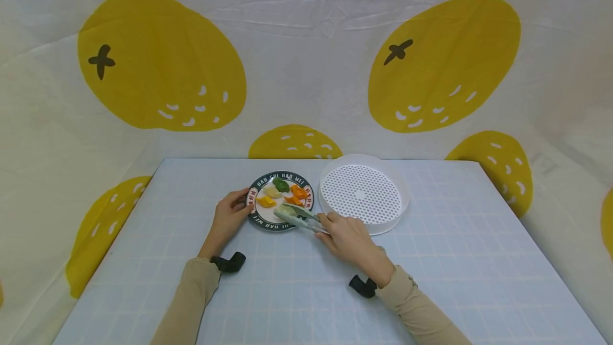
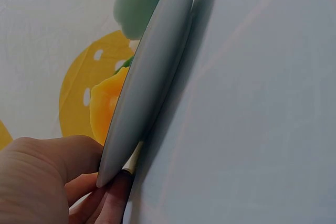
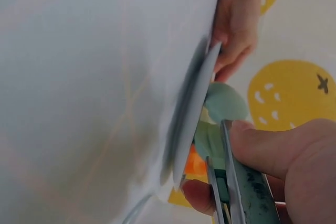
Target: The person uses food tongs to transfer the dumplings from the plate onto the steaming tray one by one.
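My left hand (image 1: 229, 221) pinches the left rim of a round plate (image 1: 262, 221), thumb above and fingers beneath, as the left wrist view shows. On the plate lie small dumpling-shaped pieces: a green piece (image 1: 281, 185), a pale yellow piece (image 1: 272, 191), a yellow piece (image 1: 266, 202) and orange pieces (image 1: 299, 192). My right hand (image 1: 348, 237) grips a pair of metal tongs (image 3: 247, 187) with pale green tips. Those tips reach low over the plate's front half, around a pale spot; whether they hold a piece there I cannot tell.
Right of the plate stands a round white steamer tray (image 1: 359, 195) with many holes and a raised rim. Both are toward the back of a table (image 1: 287, 292) with a light blue checked cover. A white cloth with yellow fruit prints (image 1: 163, 63) hangs behind.
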A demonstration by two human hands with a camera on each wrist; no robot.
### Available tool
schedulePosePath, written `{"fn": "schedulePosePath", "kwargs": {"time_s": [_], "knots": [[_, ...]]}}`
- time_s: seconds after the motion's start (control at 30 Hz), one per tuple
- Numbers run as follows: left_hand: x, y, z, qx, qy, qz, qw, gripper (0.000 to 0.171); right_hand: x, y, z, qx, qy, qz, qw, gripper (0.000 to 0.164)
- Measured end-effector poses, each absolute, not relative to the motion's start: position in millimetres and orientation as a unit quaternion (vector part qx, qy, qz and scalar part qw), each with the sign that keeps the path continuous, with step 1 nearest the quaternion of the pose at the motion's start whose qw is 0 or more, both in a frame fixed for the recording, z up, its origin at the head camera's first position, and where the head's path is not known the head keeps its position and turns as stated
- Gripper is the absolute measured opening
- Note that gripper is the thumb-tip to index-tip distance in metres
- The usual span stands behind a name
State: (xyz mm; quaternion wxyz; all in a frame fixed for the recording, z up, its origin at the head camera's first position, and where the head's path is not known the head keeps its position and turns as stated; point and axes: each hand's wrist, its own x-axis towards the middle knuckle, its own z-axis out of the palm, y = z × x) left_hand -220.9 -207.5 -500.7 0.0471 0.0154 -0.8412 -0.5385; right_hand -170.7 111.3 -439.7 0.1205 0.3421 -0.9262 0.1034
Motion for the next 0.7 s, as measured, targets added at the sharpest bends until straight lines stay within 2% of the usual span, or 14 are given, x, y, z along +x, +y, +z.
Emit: {"fn": "schedulePosePath", "kwargs": {"time_s": [0.43, 0.7], "knots": [[-221.9, -207.3, -500.5, 0.011, -0.843, -0.537, 0.043, 0.052, -171.7, 110.0, -431.6, 0.337, -0.925, 0.099, 0.143, 0.039], [-219.9, -206.5, -497.3, 0.022, -0.842, -0.538, 0.039, 0.053, -173.2, 115.8, -419.4, 0.333, -0.921, 0.097, 0.179, 0.039]]}}
